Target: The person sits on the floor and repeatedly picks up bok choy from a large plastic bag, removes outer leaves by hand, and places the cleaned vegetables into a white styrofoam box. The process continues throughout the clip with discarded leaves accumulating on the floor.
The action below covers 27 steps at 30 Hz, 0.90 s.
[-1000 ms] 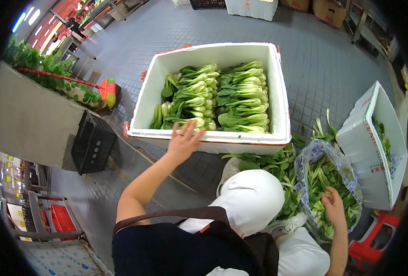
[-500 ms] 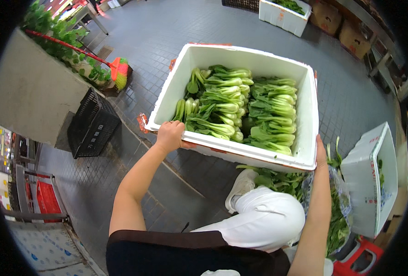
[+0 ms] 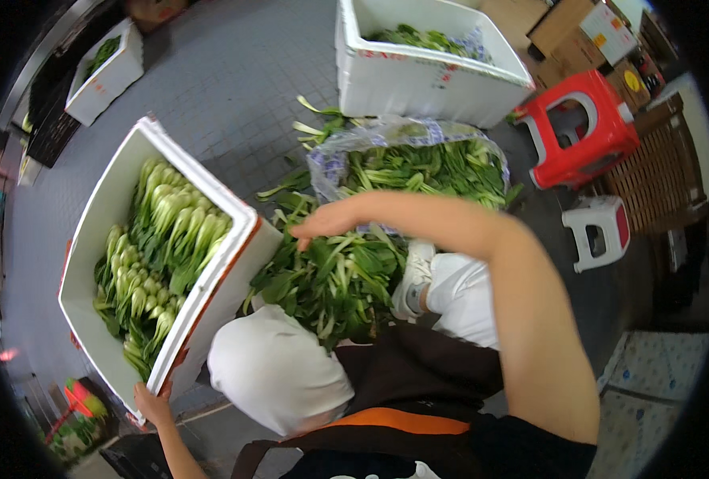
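Observation:
At the left, a white foam box (image 3: 210,299) holds rows of bok choy (image 3: 158,239), pale stems beside dark leaves. My left hand (image 3: 153,405) grips its near rim at the lower corner. My right hand (image 3: 326,222) is off the box, its fingers stretched leftward with nothing visible in them. Below that hand lies a heap of loose leafy greens (image 3: 342,275), close to the box's right side. Just beyond my right forearm, a clear plastic bag (image 3: 330,164) with a blue pattern is filled with more greens (image 3: 426,172).
Another foam box (image 3: 418,84) with some leaves stands behind the bag. On the right are a red plastic stool (image 3: 602,148) and a small white stool (image 3: 610,239). Cardboard boxes (image 3: 574,56) sit at the back right. A smaller foam box (image 3: 123,76) is far left.
My view has swung to the right. The box of bok choy now sits to my left, turned, and my right hand has let go of it and reached over the loose greens.

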Each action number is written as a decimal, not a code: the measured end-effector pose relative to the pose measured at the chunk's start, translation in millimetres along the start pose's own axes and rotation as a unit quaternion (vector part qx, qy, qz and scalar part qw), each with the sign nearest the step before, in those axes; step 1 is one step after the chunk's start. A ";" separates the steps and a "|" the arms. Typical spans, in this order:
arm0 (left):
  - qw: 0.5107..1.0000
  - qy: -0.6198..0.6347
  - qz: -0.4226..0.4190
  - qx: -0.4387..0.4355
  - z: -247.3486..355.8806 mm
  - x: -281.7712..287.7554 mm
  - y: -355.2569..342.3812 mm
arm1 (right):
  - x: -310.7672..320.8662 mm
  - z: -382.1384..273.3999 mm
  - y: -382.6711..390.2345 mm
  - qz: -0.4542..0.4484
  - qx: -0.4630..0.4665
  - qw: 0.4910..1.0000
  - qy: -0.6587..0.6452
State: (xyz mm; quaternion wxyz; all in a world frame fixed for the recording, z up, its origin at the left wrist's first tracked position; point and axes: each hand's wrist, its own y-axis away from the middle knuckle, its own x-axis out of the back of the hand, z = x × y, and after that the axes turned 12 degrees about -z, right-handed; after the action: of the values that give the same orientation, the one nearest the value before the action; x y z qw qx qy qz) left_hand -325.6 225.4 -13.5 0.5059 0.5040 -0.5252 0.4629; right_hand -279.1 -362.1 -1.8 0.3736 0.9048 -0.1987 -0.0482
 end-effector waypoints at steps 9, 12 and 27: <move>0.979 -0.027 -0.181 -0.094 92.1 77.3 -63.0 | -31.2 274.8 168.5 0.523 -0.241 0.813 -0.088; 0.959 0.060 -0.139 -0.238 235.5 121.4 -109.3 | -53.3 321.8 127.6 0.541 -0.212 0.790 -0.196; 0.595 0.429 -0.579 -0.356 641.7 -46.9 -49.2 | -102.8 283.0 129.9 0.529 0.130 0.686 -0.483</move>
State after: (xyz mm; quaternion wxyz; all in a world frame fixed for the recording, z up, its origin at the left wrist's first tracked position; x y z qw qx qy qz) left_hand -319.0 -414.0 -99.8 0.9738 0.2250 0.0315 0.0122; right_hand -482.0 -590.6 -120.5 0.0685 0.5406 -0.8015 -0.2464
